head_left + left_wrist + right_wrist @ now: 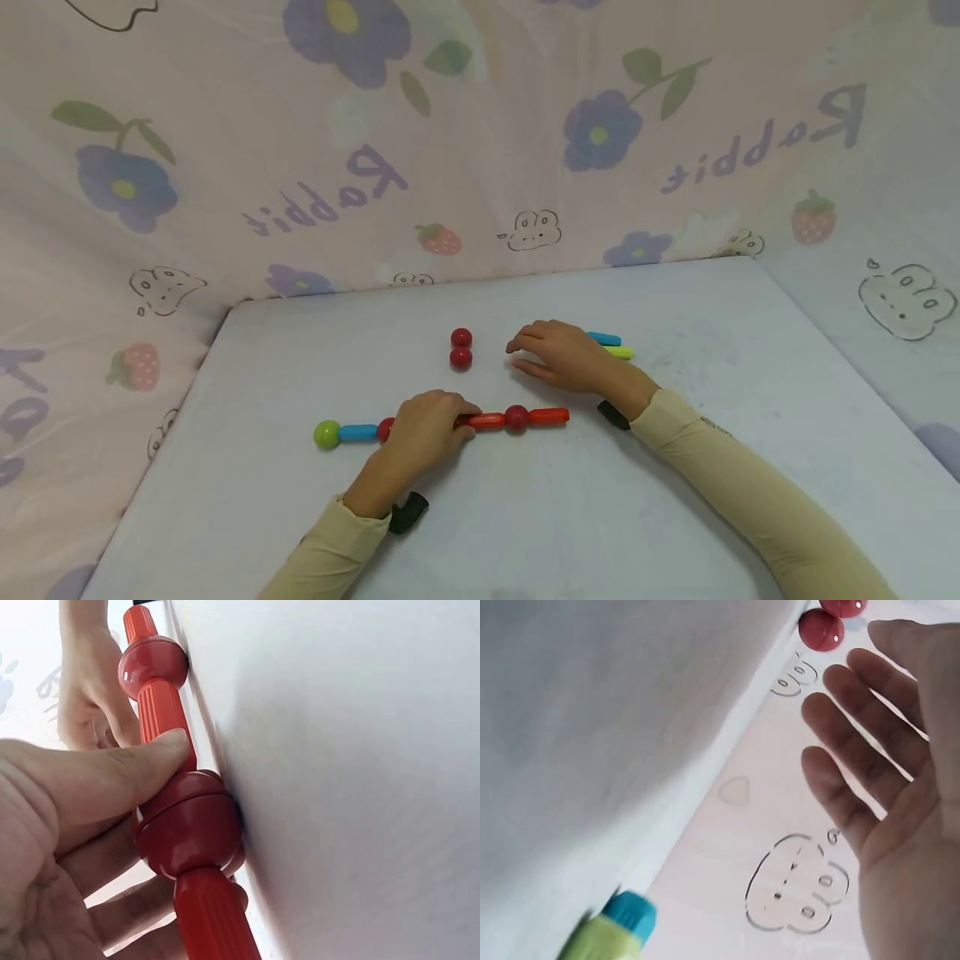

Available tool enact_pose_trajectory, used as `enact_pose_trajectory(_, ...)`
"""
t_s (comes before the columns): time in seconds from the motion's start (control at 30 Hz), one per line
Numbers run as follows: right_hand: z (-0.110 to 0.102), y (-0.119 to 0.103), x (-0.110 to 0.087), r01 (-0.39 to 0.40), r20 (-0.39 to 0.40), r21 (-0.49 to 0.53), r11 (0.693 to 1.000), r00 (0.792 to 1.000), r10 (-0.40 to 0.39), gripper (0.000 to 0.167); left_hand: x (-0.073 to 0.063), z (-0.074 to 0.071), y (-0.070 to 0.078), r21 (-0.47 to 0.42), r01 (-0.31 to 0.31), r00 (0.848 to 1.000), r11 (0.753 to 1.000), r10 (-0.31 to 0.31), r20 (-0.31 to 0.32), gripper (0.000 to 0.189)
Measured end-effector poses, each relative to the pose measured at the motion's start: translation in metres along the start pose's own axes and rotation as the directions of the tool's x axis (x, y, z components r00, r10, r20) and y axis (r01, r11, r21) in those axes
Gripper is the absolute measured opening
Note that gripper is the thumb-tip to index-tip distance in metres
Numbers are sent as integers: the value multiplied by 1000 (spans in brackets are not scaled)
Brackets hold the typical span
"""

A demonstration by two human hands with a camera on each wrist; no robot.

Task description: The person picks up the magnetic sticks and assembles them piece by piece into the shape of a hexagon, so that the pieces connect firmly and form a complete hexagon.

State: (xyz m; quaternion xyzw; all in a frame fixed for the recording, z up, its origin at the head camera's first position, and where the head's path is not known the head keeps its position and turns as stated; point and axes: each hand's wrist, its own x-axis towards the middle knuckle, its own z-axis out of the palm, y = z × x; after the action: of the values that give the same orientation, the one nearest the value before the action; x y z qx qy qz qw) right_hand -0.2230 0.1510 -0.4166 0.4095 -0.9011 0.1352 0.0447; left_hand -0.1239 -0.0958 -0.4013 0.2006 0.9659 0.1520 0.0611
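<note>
A straight chain of balls and ribbed rods lies on the table. At its left end are a green ball [327,434] and a blue rod [357,432]; at its right, a red ball [517,418] and an orange-red rod [550,416]. My left hand [426,429] grips the chain's middle, hiding part of it. In the left wrist view its thumb and fingers hold a dark red ball [191,832] where a red rod [161,712] joins it. My right hand [558,354], holding nothing, hovers with spread, slightly bent fingers, right of two loose red balls [461,358].
Beyond my right hand lie a blue rod [604,339] and a yellow-green rod [619,352], partly hidden by the wrist. Black wrist-worn pieces [408,512] hang below the sleeves. The white table [270,358] meets a patterned cloth [480,150] at the back and sides.
</note>
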Motion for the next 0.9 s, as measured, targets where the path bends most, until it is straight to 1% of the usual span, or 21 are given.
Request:
enact_pose_trajectory(0.17,5,-3,18,62,21,8,998,998,-62,28,1,-1,-1,-9,3,1000,1000,-3,-8,27)
enact_pose_trajectory(0.27,10,-6,30,110,2,39,993,994,-110,29,1,-1,-2,-17,6,1000,1000,-7,-16,26)
enact_pose_trajectory(0.4,14,-9,42,158,-29,69,985,987,-157,32,2,-1,-1,-25,-9,1000,1000,9,-17,25)
enact_pose_trajectory(0.47,18,-10,47,175,-25,58,983,984,-174,33,2,-1,-1,-29,-11,1000,1000,11,-14,25)
enact_pose_trajectory(0.57,20,-14,53,198,6,15,980,980,-198,36,2,-1,0,-29,-9,1000,1000,9,-7,25)
enact_pose_trajectory(0.67,19,-18,56,209,38,-31,977,977,-208,40,2,-2,0,-28,0,1000,1000,0,1,26)
enact_pose_trajectory(0.73,18,-20,57,201,51,-59,978,979,-198,41,2,-2,1,-28,5,1000,1000,-5,7,26)
enact_pose_trajectory(0.9,17,-19,56,145,36,-91,985,989,-143,39,2,-2,0,-37,16,1000,999,-15,21,26)
